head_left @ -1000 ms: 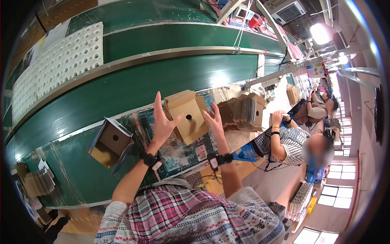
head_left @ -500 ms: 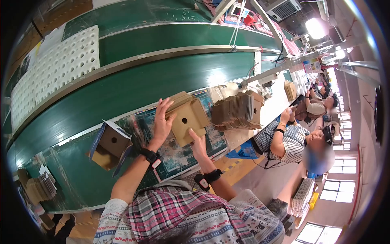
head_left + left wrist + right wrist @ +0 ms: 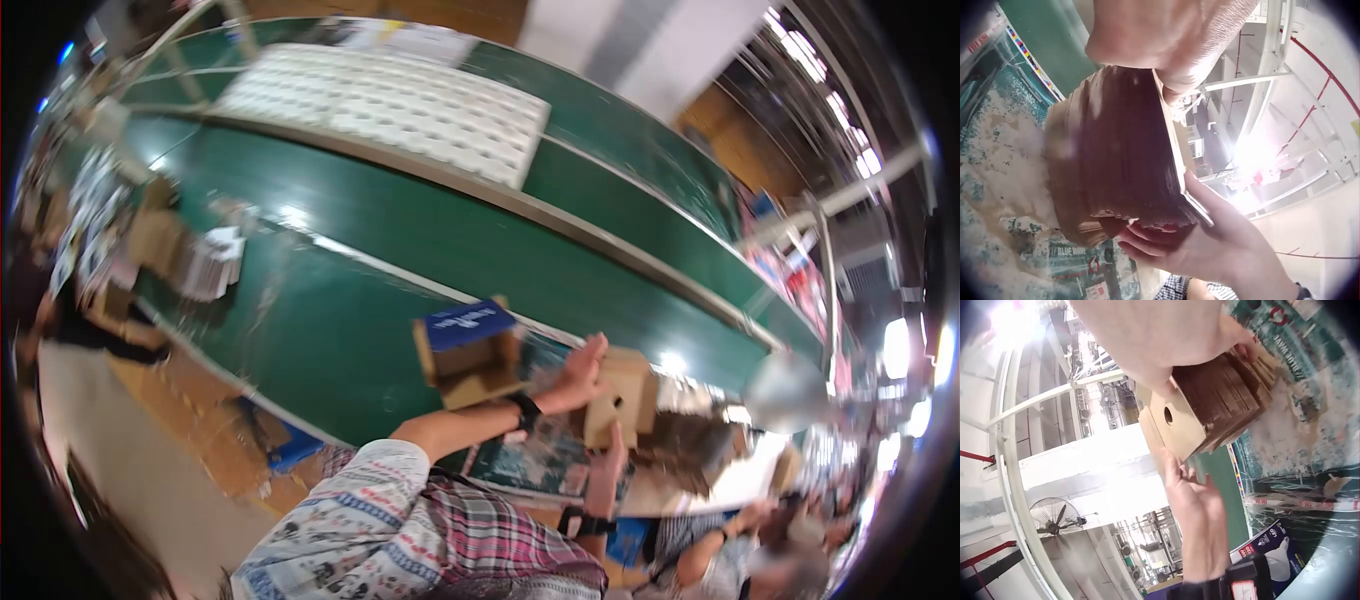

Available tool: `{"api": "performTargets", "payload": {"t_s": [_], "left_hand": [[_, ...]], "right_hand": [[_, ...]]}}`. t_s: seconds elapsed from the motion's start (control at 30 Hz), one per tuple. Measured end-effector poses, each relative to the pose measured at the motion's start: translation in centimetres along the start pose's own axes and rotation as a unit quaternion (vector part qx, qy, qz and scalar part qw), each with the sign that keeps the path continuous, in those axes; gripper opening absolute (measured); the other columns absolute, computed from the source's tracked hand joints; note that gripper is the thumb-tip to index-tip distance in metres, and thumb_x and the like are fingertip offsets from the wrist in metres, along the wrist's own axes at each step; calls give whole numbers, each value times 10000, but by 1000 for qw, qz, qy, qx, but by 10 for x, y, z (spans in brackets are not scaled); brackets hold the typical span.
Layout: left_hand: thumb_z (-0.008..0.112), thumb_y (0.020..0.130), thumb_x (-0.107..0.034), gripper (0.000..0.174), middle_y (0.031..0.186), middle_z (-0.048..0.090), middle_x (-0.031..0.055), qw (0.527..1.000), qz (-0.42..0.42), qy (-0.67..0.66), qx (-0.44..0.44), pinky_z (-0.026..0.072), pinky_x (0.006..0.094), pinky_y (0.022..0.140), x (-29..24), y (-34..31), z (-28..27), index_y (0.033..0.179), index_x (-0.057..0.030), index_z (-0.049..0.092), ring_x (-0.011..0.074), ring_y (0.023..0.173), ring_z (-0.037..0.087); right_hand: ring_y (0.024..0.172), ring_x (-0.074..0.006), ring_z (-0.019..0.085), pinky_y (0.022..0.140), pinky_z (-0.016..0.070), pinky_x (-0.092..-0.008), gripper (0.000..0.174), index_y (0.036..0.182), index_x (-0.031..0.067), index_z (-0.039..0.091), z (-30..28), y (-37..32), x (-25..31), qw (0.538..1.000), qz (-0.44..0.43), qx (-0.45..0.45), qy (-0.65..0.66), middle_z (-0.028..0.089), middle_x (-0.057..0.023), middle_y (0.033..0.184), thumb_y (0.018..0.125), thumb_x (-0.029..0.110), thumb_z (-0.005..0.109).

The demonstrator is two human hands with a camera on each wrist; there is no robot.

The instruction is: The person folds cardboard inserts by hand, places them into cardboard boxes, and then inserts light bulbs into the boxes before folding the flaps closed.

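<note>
A stack of cardboard inserts (image 3: 628,380) stands in front of me, its top sheet showing a round hole. My right hand (image 3: 605,470) grips the near edge, with the thumb over the top sheet and the fingers against the layered side (image 3: 1116,144). Along the stack's left side lies my left hand (image 3: 572,382), its fingers fairly straight and touching the edge near a corner (image 3: 1194,440). Left of that hand is an open box (image 3: 470,350) with a blue printed flap and bare brown inside.
More stacked cardboard (image 3: 690,445) lies right of my hands. A white holed foam tray (image 3: 400,115) sits across the rail (image 3: 450,178). Further cardboard pieces (image 3: 185,250) are at the far left. A person (image 3: 720,550) sits to the right.
The head view has swung left, blurring the scene. My hands have gone from spread apart around the stack to touching it, the right hand taking hold of its near edge.
</note>
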State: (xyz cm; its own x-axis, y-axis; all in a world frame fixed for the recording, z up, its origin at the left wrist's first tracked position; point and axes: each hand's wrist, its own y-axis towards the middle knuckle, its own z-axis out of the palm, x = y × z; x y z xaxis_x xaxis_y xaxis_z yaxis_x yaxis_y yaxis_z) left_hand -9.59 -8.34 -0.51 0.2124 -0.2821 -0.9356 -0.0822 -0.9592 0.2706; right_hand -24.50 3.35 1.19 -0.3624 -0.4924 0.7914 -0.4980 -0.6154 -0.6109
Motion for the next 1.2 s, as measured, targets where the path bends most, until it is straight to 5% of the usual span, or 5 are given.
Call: {"api": "performTargets", "payload": {"t_s": [0.17,0.3,0.67,0.93,1.2], "left_hand": [[623,772,-301,803,1337,284,257,963,-31,-63,262,281,409,1013,-9,-83,-52,1338,53,176,356,1230,320],[578,832,-307,492,933,594,131,705,-97,-156,685,449,320,750,7,-136,-144,1139,67,487,187,847,557],[650,697,-187,367,1017,549,158,936,-153,306,87,413,404,859,52,-195,-528,1015,-26,562,326,951,518],[735,629,-225,652,1382,288,97,774,-64,618,119,95,552,1049,87,-235,-705,1199,-70,458,276,1331,173],[707,667,-251,633,1387,293,47,852,-67,503,128,129,515,1046,84,-235,-736,1227,-115,444,256,1327,192]], "right_hand": [[854,-187,440,727,348,-398,643,1125,118,486,-9,-20,-11,999,-50,-20,2,467,-60,1006,710,588,625],[832,-171,454,723,360,-362,573,1084,95,486,-13,-45,-41,994,-46,-77,59,478,-54,980,762,556,595],[751,-143,592,652,471,-261,249,1038,23,580,90,-187,-164,900,-38,274,-336,627,-76,860,841,174,575],[990,-169,561,862,451,-275,309,1132,3,527,463,-264,-204,747,-230,535,-321,568,-110,1105,860,143,564],[1072,-295,494,917,388,-352,549,1215,-48,417,655,-275,-289,702,-314,503,-394,516,-198,1134,855,350,533]]}}
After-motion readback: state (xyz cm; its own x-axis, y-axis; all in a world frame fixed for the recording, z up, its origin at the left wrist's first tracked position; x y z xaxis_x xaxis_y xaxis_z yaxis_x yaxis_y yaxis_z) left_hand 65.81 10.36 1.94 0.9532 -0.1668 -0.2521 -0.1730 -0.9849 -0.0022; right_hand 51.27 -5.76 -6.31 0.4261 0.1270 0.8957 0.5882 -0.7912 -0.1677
